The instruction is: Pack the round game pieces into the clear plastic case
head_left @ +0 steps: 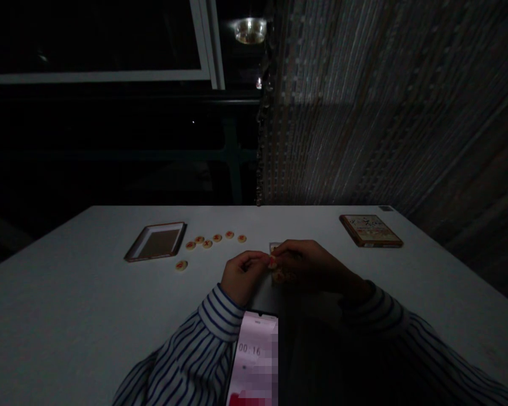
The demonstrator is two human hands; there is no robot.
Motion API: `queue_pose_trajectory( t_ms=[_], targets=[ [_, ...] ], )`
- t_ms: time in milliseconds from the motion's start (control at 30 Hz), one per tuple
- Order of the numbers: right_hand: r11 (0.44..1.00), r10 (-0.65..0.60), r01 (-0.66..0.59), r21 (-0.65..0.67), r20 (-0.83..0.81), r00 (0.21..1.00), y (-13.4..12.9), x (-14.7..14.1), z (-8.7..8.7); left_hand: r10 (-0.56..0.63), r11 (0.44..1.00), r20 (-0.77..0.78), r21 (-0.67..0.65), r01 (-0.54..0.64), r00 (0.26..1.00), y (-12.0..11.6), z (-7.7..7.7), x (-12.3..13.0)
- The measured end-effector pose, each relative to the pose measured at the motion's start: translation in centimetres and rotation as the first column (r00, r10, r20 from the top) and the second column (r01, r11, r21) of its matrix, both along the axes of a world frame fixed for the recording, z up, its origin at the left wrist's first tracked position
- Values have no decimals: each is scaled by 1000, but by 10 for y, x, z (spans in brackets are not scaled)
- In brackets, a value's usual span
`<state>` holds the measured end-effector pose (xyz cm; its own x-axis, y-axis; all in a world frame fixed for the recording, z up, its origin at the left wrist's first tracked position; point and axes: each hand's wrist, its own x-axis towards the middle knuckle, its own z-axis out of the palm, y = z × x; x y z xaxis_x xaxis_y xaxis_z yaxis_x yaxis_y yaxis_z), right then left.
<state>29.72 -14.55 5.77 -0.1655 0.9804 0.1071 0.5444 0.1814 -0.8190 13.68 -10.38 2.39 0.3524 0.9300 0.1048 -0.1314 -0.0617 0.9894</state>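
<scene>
My left hand (243,276) is closed in a pinch at the middle of the table, its fingertips on a round Chinese chess piece (272,262) with a red mark. My right hand (311,262) meets it from the other side, fingers curled and also at that piece. Under the right hand lie more pieces (278,276), partly hidden and in shadow, on something pale and flat. Left of my hands, several loose chess pieces (217,238) with red characters lie face up, and one piece (181,265) sits nearer to me, apart from the others.
A shallow open box part (129,256) stands at the left of the white table (68,304). A printed box (371,231) lies at the far right. Close to me, a phone (254,355) shows 00:16. Behind the table hang a bead curtain (342,113) and a window frame (214,45).
</scene>
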Motion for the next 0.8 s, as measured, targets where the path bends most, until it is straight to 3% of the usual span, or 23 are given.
queue_pose_trajectory(
  t_ms=[200, 333, 500, 800],
  targets=[
    [1000, -18, 18, -7, -8, 1000, 0, -1, 0, 15, 1000, 0, -20, -15, 1000, 1, 0, -1],
    [994, 0, -17, 105, 157, 988, -2, -4, 5, 64, 998, -11, -22, -64, 998, 1, 4, -2],
    [952, -56, -79, 297, 419, 906, -3, -7, 9, 74, 996, -12, -40, -74, 997, 0, 9, -2],
    [918, -74, -141, 371, 509, 858, -1, -4, 6, 42, 997, 11, -68, -41, 999, 0, 7, -3]
  ],
)
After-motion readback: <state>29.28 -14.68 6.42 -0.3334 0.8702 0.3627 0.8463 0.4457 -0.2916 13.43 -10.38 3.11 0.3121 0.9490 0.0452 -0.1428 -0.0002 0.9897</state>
